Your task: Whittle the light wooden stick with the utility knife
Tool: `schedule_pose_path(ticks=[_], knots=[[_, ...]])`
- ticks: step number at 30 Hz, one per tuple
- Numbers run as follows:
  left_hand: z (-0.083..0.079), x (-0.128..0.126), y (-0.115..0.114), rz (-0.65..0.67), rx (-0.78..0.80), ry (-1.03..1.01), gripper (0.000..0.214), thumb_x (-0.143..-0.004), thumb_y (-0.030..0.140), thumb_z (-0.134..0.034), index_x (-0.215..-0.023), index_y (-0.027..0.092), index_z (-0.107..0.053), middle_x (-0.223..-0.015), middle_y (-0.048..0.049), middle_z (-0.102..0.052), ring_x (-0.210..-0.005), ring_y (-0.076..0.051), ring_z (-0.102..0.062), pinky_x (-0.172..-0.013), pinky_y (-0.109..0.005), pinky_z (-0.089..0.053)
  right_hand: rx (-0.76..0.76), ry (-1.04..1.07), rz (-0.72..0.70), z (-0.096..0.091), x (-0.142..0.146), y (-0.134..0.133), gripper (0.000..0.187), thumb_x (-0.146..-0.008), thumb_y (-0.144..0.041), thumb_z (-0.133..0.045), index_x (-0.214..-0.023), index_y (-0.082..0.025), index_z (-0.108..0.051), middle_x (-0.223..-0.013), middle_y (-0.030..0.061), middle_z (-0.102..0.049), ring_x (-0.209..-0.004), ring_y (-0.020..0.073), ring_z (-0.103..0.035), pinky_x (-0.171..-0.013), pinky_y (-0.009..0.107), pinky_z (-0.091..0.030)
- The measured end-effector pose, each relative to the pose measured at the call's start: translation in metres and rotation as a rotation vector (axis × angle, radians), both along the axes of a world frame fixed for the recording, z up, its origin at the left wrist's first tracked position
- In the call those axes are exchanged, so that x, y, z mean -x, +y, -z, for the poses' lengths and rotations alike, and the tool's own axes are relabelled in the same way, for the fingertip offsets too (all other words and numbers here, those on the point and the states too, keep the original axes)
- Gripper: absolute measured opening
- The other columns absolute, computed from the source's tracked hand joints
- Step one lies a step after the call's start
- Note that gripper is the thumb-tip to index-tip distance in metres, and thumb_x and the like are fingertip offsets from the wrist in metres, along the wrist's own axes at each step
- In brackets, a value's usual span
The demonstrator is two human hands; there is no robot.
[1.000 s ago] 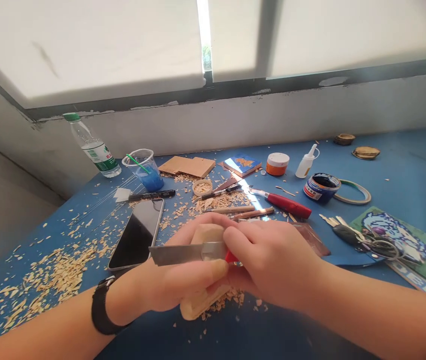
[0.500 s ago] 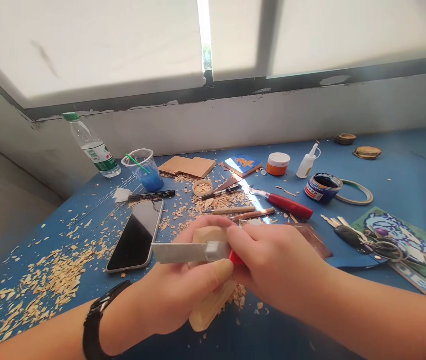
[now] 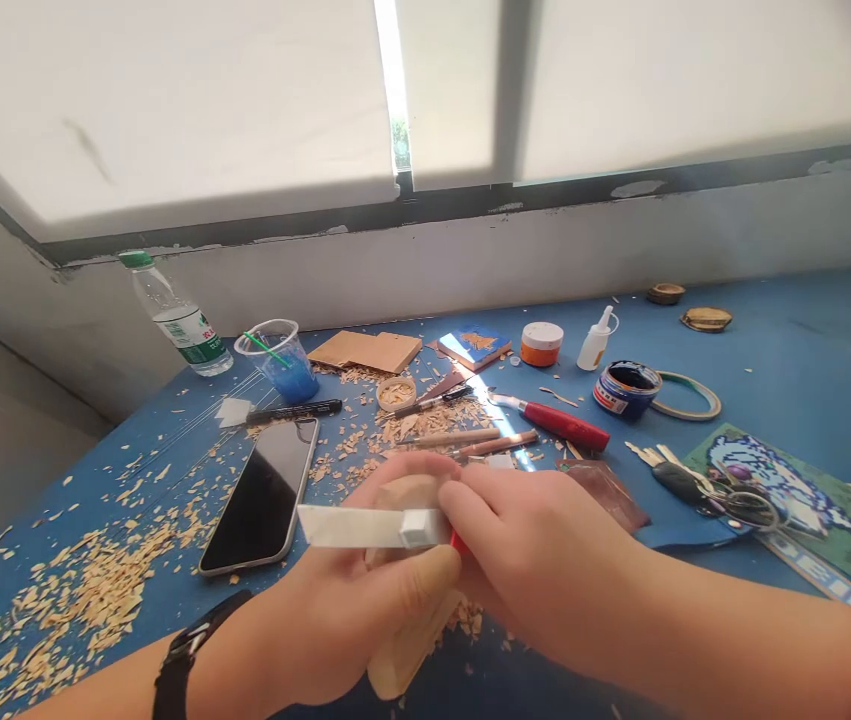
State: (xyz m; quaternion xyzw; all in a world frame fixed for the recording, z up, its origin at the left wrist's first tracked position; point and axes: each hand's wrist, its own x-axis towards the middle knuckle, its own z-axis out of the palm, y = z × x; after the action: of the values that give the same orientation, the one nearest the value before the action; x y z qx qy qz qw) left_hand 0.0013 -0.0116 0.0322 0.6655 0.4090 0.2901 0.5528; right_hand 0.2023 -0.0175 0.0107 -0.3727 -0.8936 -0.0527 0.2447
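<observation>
A pale, partly carved block of wood (image 3: 404,655) sits in my left hand (image 3: 335,610), whose fingers wrap round its far side. The thumb, which seems to wear a tan cover, presses near the handle of the knife. My right hand (image 3: 537,540) is closed on that carving knife (image 3: 354,527); a bit of its red handle shows between the hands. The flat straight blade points left and lies across the upper part of the block. Where the edge meets the wood is hidden from me.
A phone (image 3: 264,495) lies left of my hands, near heaped wood shavings (image 3: 106,590). Behind stand a water bottle (image 3: 189,330), a cup of blue liquid (image 3: 290,375) and an ink-stained jar (image 3: 626,390). A red-handled tool (image 3: 564,425) and keys (image 3: 702,495) lie to the right.
The view has tilted up slightly, so everything sits lower in the picture. The blade has turned a little and catches more light; both hands keep their hold.
</observation>
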Motion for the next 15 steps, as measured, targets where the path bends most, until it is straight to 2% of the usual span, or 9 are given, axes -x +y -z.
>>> schedule_pose_path(ticks=[2, 6, 8, 12, 15], knots=[[-0.004, 0.003, 0.001, 0.051, -0.045, 0.057, 0.04, -0.094, 0.029, -0.069, -0.134, 0.029, -0.062, -0.139, -0.0081, -0.064, -0.124, -0.031, -0.065, -0.095, -0.034, -0.061, -0.025, -0.01, -0.031, -0.005, -0.002, 0.001, 0.012, -0.088, -0.025, -0.067, -0.092, -0.02, -0.056, -0.08, 0.0024, -0.065, -0.06, 0.0185, -0.055, -0.051, 0.034, -0.026], [-0.007, 0.005, 0.001, 0.109, -0.158, 0.103, 0.044, -0.095, 0.028, -0.067, -0.138, 0.029, -0.06, -0.122, -0.0077, -0.073, -0.119, -0.03, -0.067, -0.095, -0.034, -0.061, -0.05, -0.033, -0.044, -0.013, -0.003, 0.0, 0.03, -0.092, -0.049, -0.065, -0.095, -0.02, -0.057, -0.077, 0.0023, -0.065, -0.055, 0.0187, -0.054, -0.049, 0.033, -0.021], [-0.009, 0.005, 0.0, 0.118, -0.175, 0.122, 0.041, -0.097, 0.028, -0.064, -0.138, 0.027, -0.06, -0.121, -0.0084, -0.074, -0.119, -0.03, -0.068, -0.094, -0.034, -0.061, -0.1, -0.058, -0.036, -0.016, -0.004, -0.001, 0.025, -0.088, -0.041, -0.071, -0.09, -0.019, -0.058, -0.071, 0.001, -0.063, -0.053, 0.0187, -0.053, -0.049, 0.034, -0.021], [-0.012, 0.001, -0.008, 0.093, -0.182, 0.113, 0.046, -0.094, 0.028, -0.069, -0.139, 0.027, -0.06, -0.136, -0.0096, -0.067, -0.127, -0.033, -0.062, -0.1, -0.036, -0.058, -0.189, -0.119, -0.009, -0.018, -0.004, -0.003, 0.016, -0.075, -0.019, -0.074, -0.084, -0.018, -0.06, -0.068, 0.0005, -0.062, -0.053, 0.0201, -0.055, -0.045, 0.035, -0.019], [-0.011, -0.002, -0.012, 0.065, -0.095, 0.083, 0.042, -0.098, 0.036, -0.064, -0.139, 0.026, -0.057, -0.127, -0.0098, -0.07, -0.121, -0.03, -0.064, -0.1, -0.036, -0.056, -0.17, -0.122, 0.034, -0.019, -0.002, -0.002, 0.018, -0.069, -0.014, -0.074, -0.08, -0.018, -0.06, -0.064, -0.0012, -0.061, -0.049, 0.0191, -0.056, -0.043, 0.034, -0.019]])
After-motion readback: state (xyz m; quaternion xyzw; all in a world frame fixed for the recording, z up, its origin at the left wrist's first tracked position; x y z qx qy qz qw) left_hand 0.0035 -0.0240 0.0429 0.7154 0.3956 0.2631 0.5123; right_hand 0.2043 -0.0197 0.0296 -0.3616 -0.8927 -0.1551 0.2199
